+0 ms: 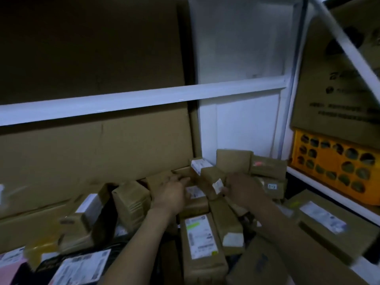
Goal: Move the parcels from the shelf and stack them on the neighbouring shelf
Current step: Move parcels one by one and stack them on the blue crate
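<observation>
Several brown taped parcels with white labels lie heaped on the shelf in front of me. My right hand (pixel 241 190) grips a small brown parcel (pixel 211 178) with a white label at its end, tilted above the heap. My left hand (pixel 172 192) reaches in with its fingers stretched forward, resting on a flat labelled parcel (pixel 195 200) beside it. A long labelled parcel (pixel 200 239) lies nearer to me between my forearms. More parcels (pixel 267 167) are piled at the back right corner.
A white shelf rail (pixel 144 97) crosses above the heap, with large cardboard sheets (pixel 92 151) behind. To the right, past a white upright (pixel 287 112), the neighbouring shelf holds a yellow crate (pixel 335 167) under a big carton (pixel 337 89). Another labelled box (pixel 327 221) lies below right.
</observation>
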